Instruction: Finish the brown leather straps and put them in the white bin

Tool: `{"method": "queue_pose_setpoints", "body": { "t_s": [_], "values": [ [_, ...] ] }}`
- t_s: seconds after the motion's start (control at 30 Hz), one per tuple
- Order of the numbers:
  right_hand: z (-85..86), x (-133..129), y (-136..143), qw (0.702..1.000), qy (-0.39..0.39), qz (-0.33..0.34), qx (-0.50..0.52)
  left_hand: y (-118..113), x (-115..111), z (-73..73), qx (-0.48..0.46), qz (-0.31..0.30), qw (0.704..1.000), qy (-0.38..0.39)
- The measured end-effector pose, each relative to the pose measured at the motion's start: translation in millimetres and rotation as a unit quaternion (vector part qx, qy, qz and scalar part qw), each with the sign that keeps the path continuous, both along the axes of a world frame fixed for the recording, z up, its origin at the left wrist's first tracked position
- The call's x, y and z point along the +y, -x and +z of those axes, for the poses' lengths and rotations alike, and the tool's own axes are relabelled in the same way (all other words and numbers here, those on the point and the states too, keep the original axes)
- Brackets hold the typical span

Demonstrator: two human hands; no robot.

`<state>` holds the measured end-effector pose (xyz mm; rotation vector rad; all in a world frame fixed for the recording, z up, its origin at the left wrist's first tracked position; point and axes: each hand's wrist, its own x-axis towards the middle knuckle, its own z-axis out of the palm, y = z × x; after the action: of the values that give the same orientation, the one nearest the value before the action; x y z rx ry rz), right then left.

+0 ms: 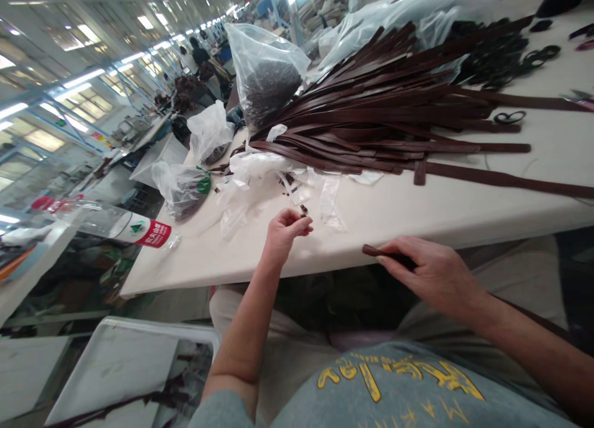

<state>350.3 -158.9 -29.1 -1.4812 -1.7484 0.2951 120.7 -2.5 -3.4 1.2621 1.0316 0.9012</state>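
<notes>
My left hand [282, 231] is pinched above the table's front part. A tiny dark brown piece with a shiny spot [304, 210] sticks up from its fingertips; its kind is too small to make out. My right hand [436, 273], by the table's front edge, is closed round a dark brown strap [371, 250]. The strap's end points left toward my other hand, and the two hands are apart. Small dark bits [288, 182] and crumpled clear plastic [260, 168] lie beyond my left hand.
A fanned pile of brown straps [362, 112] covers the table's back. Black rings [499, 57] and scissors [580, 99] lie at right. Filled plastic bags [266, 75] stand behind. A plastic bottle [120, 224] is at the left edge, above a white tray [109, 323].
</notes>
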Motion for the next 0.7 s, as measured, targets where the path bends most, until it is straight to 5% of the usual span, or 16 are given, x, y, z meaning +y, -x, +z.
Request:
{"method": "queue_pose_setpoints", "body": {
  "t_s": [0.13, 0.3, 0.7],
  "values": [
    [21.2, 11, 18, 0.999, -0.047, 0.011, 0.015, -11, -41, 1.3, -0.116, 0.005, 0.984, 0.132],
    [30.8, 16, 30, 0.997, -0.076, 0.025, 0.004, -25, -78, -6.7, -0.171, 0.002, 0.965, 0.197],
    [23.7, 10, 28, 0.999, -0.04, 0.007, 0.009, -31, -91, -20.5, -0.147, 0.023, 0.983, 0.108]
  ]
}}
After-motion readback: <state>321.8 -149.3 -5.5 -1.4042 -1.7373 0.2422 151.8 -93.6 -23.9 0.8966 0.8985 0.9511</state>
